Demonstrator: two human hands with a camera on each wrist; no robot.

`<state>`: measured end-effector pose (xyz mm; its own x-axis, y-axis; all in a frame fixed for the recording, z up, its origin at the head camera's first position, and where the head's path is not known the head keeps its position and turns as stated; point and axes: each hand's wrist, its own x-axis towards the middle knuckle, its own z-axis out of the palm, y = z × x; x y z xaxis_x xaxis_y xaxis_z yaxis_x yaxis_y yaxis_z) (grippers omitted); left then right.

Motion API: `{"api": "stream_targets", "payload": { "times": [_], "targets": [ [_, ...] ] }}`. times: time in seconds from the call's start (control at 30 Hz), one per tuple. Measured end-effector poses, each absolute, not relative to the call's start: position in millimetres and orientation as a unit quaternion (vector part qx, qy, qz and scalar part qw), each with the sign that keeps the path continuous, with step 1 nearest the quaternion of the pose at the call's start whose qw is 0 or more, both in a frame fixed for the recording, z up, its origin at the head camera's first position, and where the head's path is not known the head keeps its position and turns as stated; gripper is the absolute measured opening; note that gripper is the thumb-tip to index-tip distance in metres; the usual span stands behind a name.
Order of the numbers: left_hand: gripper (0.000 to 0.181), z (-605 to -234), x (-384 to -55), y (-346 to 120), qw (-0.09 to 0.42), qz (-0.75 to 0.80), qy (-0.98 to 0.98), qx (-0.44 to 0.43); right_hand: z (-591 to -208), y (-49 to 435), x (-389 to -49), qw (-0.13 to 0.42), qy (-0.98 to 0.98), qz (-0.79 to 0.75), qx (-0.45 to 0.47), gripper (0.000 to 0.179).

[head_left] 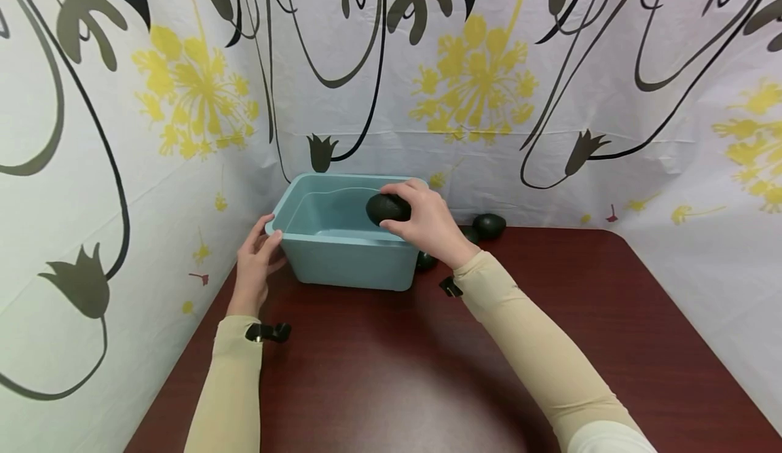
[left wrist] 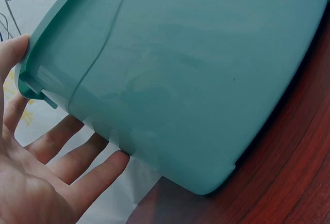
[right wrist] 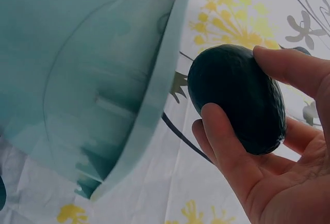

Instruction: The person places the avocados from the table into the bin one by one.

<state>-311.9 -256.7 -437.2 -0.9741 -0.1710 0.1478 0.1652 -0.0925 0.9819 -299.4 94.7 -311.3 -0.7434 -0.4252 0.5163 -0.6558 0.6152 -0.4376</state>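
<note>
A light blue plastic bin (head_left: 351, 263) stands upright on the table, its inside partly visible in the head view. My left hand (head_left: 253, 269) holds the bin's near left corner, thumb at the rim and fingers along the outer side wall (left wrist: 170, 79). Over the bin's right part, my right hand (head_left: 427, 219) grips a dark avocado (head_left: 386, 210) between thumb and fingers. The right wrist view shows this avocado (right wrist: 234, 97) above the rim (right wrist: 154, 95), apart from it. Part of the bin's floor is hidden by the front wall and right hand.
More dark avocados lie right of the bin: one avocado (head_left: 489, 225) at the table's back edge, another (head_left: 469, 233) partly behind my right wrist, and one (head_left: 425, 261) against the bin's side. A patterned curtain (head_left: 391, 100) hangs behind the reddish-brown table (head_left: 366, 371).
</note>
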Motion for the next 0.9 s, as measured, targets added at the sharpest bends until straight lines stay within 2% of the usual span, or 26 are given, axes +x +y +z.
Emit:
{"api": "stream_targets", "payload": {
  "times": [0.27, 0.67, 0.9],
  "targets": [
    [0.059, -439.7, -317.0, -255.9, 0.109, -0.742, -0.661, 0.003, -317.7, 91.0, -302.2, 0.164, -0.888, 0.303, 0.306, 0.052],
    [0.057, -439.0, -314.1, -257.7, 0.114, -0.737, -0.666, 0.007, -320.0, 87.3, -303.1, 0.169, -0.886, 0.302, 0.310, 0.052],
    [0.055, -425.4, -303.1, -253.7, 0.107, -0.736, -0.669, 0.012, -321.1, 86.8, -302.5, 0.167, -0.884, 0.307, 0.311, 0.052]
  ]
}}
